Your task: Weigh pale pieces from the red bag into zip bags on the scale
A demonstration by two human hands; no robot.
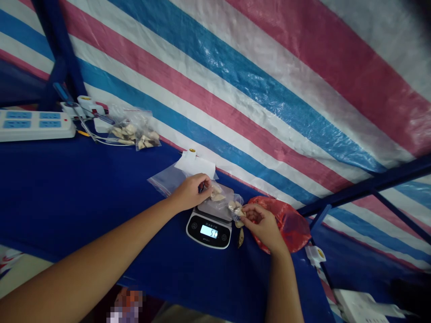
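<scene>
Over the scale (209,229) before me, the left hand (192,190) at ten o'clock pinches a clear bag (218,196), likely light, limp, best gripped by its rim; the right hand (264,225), at three, pinches pale pieces (236,209).

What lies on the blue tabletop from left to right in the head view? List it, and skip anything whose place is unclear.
White power strip → filled clear bags → digital scale → red plastic bag.
</scene>
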